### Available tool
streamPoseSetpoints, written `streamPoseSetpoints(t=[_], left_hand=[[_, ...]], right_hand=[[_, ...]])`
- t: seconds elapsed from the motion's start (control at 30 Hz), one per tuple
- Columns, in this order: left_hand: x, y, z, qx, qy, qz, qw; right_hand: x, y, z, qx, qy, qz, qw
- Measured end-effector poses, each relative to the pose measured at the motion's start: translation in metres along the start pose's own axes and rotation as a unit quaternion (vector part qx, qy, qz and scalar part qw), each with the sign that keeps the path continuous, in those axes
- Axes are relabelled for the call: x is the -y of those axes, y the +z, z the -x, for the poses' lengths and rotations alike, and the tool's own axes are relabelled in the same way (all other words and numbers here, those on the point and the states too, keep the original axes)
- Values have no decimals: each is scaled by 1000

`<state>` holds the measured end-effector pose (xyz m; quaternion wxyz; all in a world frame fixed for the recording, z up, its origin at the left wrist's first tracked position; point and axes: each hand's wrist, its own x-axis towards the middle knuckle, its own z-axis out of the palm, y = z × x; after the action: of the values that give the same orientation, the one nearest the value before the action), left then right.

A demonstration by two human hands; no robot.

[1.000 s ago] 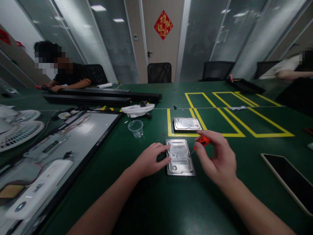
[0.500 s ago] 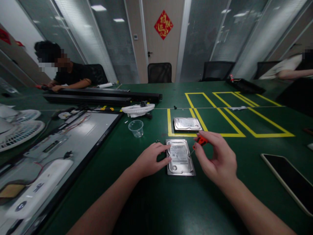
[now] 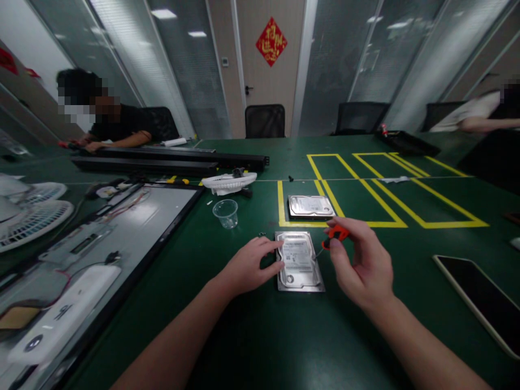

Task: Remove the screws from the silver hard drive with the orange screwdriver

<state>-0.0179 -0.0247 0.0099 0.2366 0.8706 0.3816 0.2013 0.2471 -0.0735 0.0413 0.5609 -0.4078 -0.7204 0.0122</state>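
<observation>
Head view: right hand (image 3: 364, 262) clamps tilted screwdriver (image 3: 339, 233), left hand (image 3: 248, 264) (fingers apart) touches hard drive (image 3: 300, 264).

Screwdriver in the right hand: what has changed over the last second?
The right hand's thumb has shifted right on the screwdriver, whose handle now leans a little further right than half a second ago. Nothing was taken up or let go. The tip stays at the right side of the near hard drive, the left hand at its left side; the second hard drive has not moved.
</observation>
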Motion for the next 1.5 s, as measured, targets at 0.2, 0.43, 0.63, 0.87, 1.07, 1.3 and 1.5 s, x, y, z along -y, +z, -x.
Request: streamPoseSetpoints(t=[0.2,0.43,0.63,0.87,1.07,1.3,1.5], left_hand=[[0,0,0,-1,-1,2,1000],[0,-1,1,2,-6,4,1000],[0,-1,1,3,-5,3,1000],[-1,-1,0,3,-6,5,1000],[0,0,0,-3,2,5,1000],[0,0,0,0,-3,6,1000],[-1,-2,0,4,-4,6,1000]], right_hand=[[-2,1,-2,-15,-23,25,999],[6,1,-7,-40,-56,81,994],[8,1,-7,-35,-51,62,996],[1,0,2,-16,-4,-2,1000],[0,1,-1,-19,-13,10,1000],[4,1,-7,-37,-57,72,995],[5,1,-7,-27,-53,53,997]])
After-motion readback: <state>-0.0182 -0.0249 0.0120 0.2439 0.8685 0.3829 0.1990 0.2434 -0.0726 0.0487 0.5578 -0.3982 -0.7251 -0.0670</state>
